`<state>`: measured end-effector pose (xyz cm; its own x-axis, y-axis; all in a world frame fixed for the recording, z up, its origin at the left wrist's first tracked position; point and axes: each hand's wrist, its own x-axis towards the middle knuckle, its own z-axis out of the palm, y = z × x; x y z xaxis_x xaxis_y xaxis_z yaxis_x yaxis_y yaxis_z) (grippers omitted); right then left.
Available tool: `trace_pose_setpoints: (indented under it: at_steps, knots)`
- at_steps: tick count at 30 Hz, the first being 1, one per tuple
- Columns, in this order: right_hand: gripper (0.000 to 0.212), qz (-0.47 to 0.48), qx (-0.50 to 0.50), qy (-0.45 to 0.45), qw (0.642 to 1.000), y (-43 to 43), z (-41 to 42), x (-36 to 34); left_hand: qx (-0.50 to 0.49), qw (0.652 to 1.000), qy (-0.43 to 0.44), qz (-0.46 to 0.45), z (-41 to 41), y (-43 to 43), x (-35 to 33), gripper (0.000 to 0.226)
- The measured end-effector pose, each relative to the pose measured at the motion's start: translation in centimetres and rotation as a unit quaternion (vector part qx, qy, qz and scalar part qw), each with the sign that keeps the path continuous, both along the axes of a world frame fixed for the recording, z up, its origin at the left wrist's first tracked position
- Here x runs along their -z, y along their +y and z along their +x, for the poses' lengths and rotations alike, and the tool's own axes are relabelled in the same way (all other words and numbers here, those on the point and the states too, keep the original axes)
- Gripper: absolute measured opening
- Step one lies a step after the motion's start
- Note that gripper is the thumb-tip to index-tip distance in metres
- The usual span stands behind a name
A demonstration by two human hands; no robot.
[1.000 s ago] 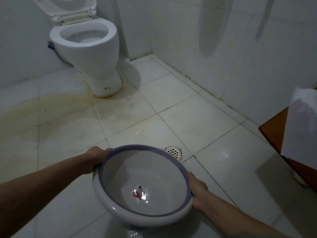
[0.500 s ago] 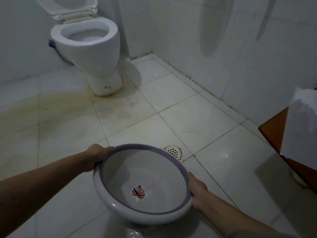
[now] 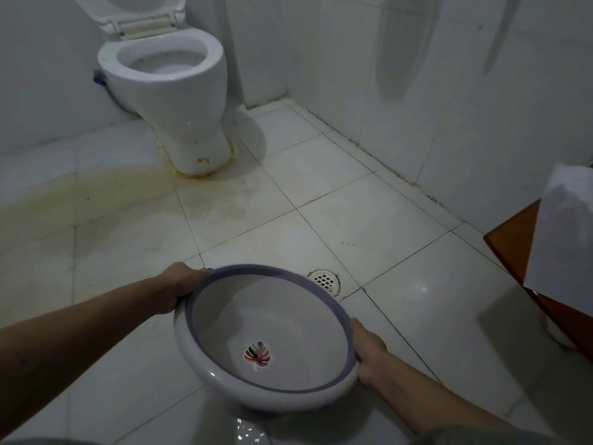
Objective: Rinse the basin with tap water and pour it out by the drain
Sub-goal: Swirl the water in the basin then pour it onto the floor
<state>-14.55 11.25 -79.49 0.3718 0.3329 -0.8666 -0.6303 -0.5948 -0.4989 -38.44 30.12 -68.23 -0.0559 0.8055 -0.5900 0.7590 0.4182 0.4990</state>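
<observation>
A white basin with a purple rim [image 3: 205, 361] and a red leaf mark on its bottom hangs over the tiled floor, tilted a little. My left hand [image 3: 179, 284] grips its far left rim. My right hand [image 3: 369, 354] grips its right rim. A thin layer of water lies in the basin's bottom. The round floor drain [image 3: 324, 279] sits just beyond the basin's far right edge. No tap is in view.
A white toilet [image 3: 170, 91] with its lid up stands at the back left, with yellowish stains on the floor around it. White tiled walls run along the right. A wooden piece with white paper [image 3: 564, 252] juts in at the right. Wet glints show on the floor [image 3: 247, 435] below the basin.
The basin has tipped slightly and its water has settled, so the bright glint on the bottom is gone and the leaf mark shows. Both hands keep their hold.
</observation>
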Motion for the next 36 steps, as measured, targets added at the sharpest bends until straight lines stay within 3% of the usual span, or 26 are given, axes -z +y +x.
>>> trace_pose_setpoints:
  at_steps: [17,36]
  knots:
    - [0.037,0.006,0.009,0.007,1.000,0.0,0.1,-0.2,0.001,1.000,-0.015,-0.006,0.4,0.1,-0.5,0.036]
    - [0.042,0.011,0.013,0.036,0.999,0.4,0.4,0.6,-0.010,1.000,-0.026,0.003,0.5,0.2,-0.8,0.044]
